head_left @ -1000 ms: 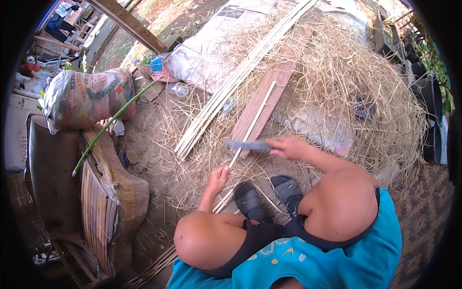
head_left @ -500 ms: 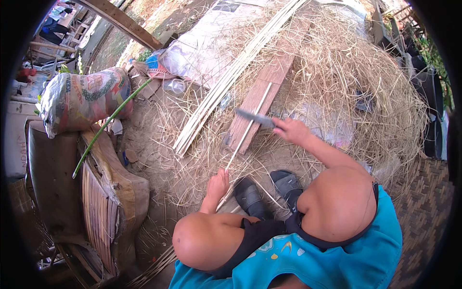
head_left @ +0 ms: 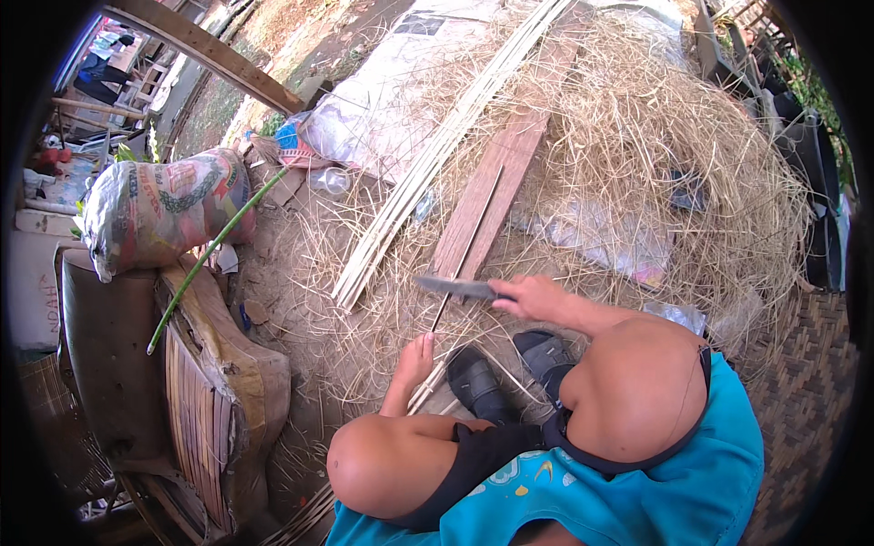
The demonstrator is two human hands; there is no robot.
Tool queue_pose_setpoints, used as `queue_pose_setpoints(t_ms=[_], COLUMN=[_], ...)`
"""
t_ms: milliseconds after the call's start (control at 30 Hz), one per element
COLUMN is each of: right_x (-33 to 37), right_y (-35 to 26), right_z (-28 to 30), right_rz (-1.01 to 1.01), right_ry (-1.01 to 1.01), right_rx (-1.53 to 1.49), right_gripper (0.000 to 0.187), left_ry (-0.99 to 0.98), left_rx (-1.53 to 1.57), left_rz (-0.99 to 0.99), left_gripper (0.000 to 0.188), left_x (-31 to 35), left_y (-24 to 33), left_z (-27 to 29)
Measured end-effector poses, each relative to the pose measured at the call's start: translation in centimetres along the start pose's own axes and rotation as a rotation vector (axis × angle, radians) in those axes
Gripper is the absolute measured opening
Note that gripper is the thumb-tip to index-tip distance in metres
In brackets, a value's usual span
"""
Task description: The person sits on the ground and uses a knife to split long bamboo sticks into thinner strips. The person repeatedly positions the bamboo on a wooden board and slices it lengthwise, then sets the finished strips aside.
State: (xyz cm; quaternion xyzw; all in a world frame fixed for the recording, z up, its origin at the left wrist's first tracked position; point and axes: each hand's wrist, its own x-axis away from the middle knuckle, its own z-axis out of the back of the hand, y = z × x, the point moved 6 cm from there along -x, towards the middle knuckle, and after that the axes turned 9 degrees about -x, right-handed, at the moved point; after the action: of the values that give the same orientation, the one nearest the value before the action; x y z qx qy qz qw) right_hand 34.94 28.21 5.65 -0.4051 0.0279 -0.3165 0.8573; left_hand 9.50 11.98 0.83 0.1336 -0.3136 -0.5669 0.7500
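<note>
My right hand [head_left: 533, 298] grips the handle of a knife [head_left: 455, 288]. Its grey blade points left and lies across a thin, dark-looking strip [head_left: 485, 209], close to the near end of a reddish-brown wooden plank [head_left: 514, 168]. The strip runs lengthwise along the plank, past its near edge and into my left hand [head_left: 416, 359], whose fingers are pinched on that end. Left of the plank lies a bundle of long pale split strips [head_left: 410, 187]. More pale strips [head_left: 428, 387] lie on the ground beside my left hand and sandals.
A large heap of curly straw-coloured shavings [head_left: 674, 136] spreads to the right and beyond the plank. At the left are a stuffed sack [head_left: 164, 205], a green stalk [head_left: 218, 241] and a worn wooden seat-like piece [head_left: 214, 391]. Woven matting [head_left: 801, 391] covers the right side.
The knife has come down toward me, from the plank's middle part to near its near end. The strip showed pale before and looks dark now. My left hand has barely shifted.
</note>
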Motion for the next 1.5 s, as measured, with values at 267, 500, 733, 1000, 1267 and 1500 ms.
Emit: queue_pose_setpoints(t_ms=[267,500,733,1000,1267,1500], right_x=[0.6,1.4,2.1,-0.1,3.5,5.9], right_y=[13.3,-0.7,10.9,1.3,14.5,9.4], right_z=[10.3,-2.9,7.3,3.9,14.5,9.2], right_rz=[-0.415,0.009,-0.199,-0.047,-0.557,-0.370], right_ry=[0.506,-0.050,0.352,0.245,0.493,0.569], right_rx=[-0.021,-0.025,0.111,0.003,-0.019,-0.143], right_gripper=[0.043,0.046,0.048,0.041,0.046,0.047], left_ry=[-0.167,0.145,0.122,0.014,-0.321,-0.470], left_rx=[0.120,-0.308,-0.402,-0.081,0.109,-0.238], left_rz=[0.217,-0.022,-0.042,0.030,0.262,0.375], left_gripper=[0.043,0.037,0.038,0.048,0.049,0.041], left_x=[2.5,-2.9,-1.8,-1.7,8.6,18.1], left_y=[-6.9,2.4,3.2,1.0,-4.0,-3.4], left_z=[-2.8,-0.8,0.3,1.6,1.2,11.1])
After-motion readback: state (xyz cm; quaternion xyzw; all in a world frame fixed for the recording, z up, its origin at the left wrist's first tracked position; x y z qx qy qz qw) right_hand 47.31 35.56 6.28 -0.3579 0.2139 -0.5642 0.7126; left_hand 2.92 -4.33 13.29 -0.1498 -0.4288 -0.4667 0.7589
